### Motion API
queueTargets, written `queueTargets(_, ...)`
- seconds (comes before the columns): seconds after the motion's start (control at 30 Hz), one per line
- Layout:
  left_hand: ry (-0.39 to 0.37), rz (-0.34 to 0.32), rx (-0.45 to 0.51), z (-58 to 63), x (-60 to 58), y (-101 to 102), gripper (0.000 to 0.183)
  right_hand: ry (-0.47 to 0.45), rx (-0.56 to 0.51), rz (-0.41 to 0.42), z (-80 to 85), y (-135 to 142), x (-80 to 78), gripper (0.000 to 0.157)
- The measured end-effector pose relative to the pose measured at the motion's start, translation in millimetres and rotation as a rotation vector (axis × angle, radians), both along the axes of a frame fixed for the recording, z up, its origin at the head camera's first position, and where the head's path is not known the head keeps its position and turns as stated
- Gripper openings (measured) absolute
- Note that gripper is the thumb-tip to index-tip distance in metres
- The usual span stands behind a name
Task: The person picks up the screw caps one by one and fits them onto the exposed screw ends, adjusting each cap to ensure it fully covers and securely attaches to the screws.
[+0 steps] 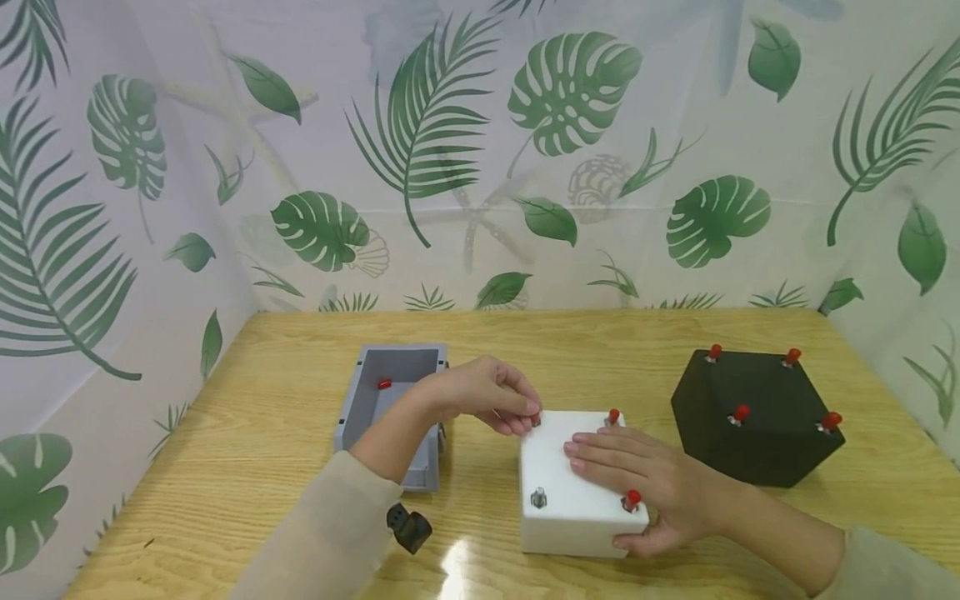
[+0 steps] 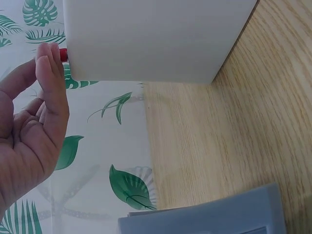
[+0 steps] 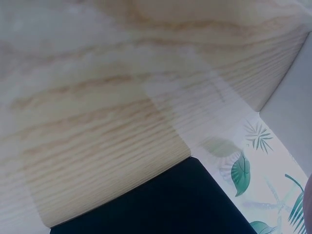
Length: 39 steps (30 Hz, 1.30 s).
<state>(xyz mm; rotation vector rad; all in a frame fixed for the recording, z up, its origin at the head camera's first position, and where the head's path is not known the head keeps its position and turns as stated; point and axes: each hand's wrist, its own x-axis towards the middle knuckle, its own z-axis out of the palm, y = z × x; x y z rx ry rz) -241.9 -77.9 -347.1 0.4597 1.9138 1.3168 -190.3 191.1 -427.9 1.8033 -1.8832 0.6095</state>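
A white box (image 1: 570,533) stands on the table with a toggle switch near each top corner. Red caps cover the far right switch (image 1: 613,416) and the near right switch (image 1: 632,499); the near left switch (image 1: 538,497) shows bare metal. At the far left corner, my left hand (image 1: 487,398) pinches a red cap (image 2: 64,54) between thumb and fingers, right at the box's top face. My right hand (image 1: 652,475) rests on the box with fingers extended over the top and thumb down at the near side.
Left of the box is a grey bin (image 1: 348,408) with a small red cap (image 1: 385,384) inside, partly behind my left forearm. A black box (image 1: 750,450) with several red-capped switches stands at the right. Leaf-printed cloth (image 1: 465,250) hangs behind the wooden table (image 1: 247,433).
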Motion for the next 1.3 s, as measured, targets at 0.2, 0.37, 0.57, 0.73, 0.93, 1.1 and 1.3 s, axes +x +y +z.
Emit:
queueTargets(0.2, -0.004, -0.013, -0.004, 1.2, -0.4, -2, 0.017, 0.001, 0.003, -0.005, 0.7, 0, 0.6, 0.070)
queueTargets(0.37, -0.024, 0.004, 0.012, 2.5, -0.5, -5, 0.019, 0.002, 0.004, -0.007, 1.2, 0, 0.9, 0.070)
queueTargets(0.57, -0.034, 0.048, 0.027, 5.9, -0.9, -11, 0.030, 0.008, -0.002, -0.004, 1.5, -1, 0.7, 0.069)
queueTargets(0.73, -0.030, 0.070, 0.011, 6.8, -2.3, -18, 0.032, 0.010, -0.007, 0.001, 2.3, -1, 0.6, 0.069)
queueTargets(0.93, -0.019, 0.088, 0.000, 11.2, -2.7, -26, 0.027, 0.014, -0.016, 0.005, 2.6, -1, 0.8, 0.068)
queueTargets(1.1, -0.014, 0.089, -0.004, 13.3, -5.3, -36, 0.024, 0.020, -0.022, 0.004, 2.6, -1, 0.9, 0.067)
queueTargets(1.3, 0.012, 0.086, -0.053, 15.4, -8.5, -47, 0.022, 0.017, -0.008, -0.003, 2.0, -1, 0.9, 0.068)
